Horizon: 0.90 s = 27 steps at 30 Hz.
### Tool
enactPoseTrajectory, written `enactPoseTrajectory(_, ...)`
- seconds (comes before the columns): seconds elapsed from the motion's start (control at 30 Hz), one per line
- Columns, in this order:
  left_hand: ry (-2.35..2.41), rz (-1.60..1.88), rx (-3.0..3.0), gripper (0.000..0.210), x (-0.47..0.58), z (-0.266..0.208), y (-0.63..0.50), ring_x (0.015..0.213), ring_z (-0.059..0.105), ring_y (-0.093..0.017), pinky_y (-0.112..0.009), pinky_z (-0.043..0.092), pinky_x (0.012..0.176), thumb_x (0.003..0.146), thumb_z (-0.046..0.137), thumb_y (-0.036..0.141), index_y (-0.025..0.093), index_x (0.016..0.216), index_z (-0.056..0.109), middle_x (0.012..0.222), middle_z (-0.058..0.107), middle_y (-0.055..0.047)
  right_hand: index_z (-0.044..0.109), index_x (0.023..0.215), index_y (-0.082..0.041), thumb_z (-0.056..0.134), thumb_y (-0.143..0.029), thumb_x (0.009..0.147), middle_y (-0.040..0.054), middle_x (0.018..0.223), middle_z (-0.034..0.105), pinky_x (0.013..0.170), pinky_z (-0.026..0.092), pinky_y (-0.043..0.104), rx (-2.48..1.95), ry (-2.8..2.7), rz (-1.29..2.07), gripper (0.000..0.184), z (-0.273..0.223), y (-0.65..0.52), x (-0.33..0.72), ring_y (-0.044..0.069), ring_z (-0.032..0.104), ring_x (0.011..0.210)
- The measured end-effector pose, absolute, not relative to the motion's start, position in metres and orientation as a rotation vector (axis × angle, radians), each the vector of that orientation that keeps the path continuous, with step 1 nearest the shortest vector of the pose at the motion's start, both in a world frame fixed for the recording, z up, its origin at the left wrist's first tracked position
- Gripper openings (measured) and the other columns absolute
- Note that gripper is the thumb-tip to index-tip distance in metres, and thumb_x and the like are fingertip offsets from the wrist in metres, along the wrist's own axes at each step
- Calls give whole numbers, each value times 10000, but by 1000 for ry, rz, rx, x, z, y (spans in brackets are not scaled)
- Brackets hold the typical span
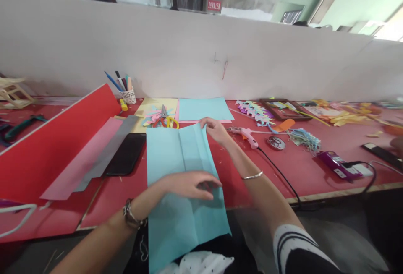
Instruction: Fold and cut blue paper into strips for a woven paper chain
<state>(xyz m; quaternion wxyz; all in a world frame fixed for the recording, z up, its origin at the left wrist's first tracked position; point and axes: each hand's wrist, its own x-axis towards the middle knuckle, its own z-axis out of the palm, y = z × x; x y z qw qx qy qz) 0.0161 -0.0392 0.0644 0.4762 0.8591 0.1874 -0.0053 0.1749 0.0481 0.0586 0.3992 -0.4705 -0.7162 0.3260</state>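
Note:
A large sheet of light-blue paper (170, 219) lies before me, partly on the table, its near end hanging over the edge toward my lap. Lengthwise creases run down it, and its right side is folded into a narrow strip. My right hand (214, 129) pinches the far right corner of that strip between thumb and fingers. Across the middle of the sheet reaches my left hand (195, 183), its fingers curled at the paper's right edge with the thumb lower down; the fingertips are partly hidden. Yellow-handled scissors (170, 122) lie just beyond the sheet.
A black phone (126, 154) and a red board (63, 139) are on the left. Behind stand a pen cup (128, 95) and more blue paper (204, 109). Rightward lie a pink glue gun (248, 136) with its cord, a tape roll (276, 142) and a purple power strip (338, 165).

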Motion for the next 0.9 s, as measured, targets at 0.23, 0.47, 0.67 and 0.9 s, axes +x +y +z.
enactPoseTrajectory(0.23, 1171, 197, 2430, 414, 1, 41, 19, 1142, 449, -224, -355, 369, 947, 801, 456, 177, 134, 1211, 427, 1243, 464, -137, 584, 628, -181, 346, -80, 633, -14, 638, 581, 639, 431, 224, -1403, -1852, 932, 259, 17, 73, 165, 115, 545, 651)
enactPoseTrajectory(0.47, 1492, 129, 2544, 418, 25, 14, 17, 1215, 342, -299, -481, 314, 969, 826, 471, 276, 172, 1227, 415, 1303, 411, -142, 587, 672, -182, 509, -235, 732, 9, 734, 620, 679, 419, 249, -1666, -1895, 759, 112, 16, 86, 164, 144, 559, 735)
enactPoseTrajectory(0.67, 1580, 99, 2618, 366, 38, 16, 21, 1142, 392, -266, -400, 384, 883, 853, 421, 284, 141, 1189, 451, 1203, 471, -151, 587, 734, -166, 555, -174, 754, 5, 775, 625, 704, 421, 266, -1796, -1952, 640, 39, 13, 89, 164, 125, 561, 728)
enactPoseTrajectory(0.9, 1527, 96, 2670, 386, 32, 11, 44, 1066, 433, -229, -333, 393, 845, 854, 411, 274, 172, 1225, 438, 1113, 495, -105, 598, 828, -187, 441, -116, 750, -6, 742, 628, 658, 394, 225, -1845, -1930, 549, 189, 10, 81, 173, 129, 560, 702)
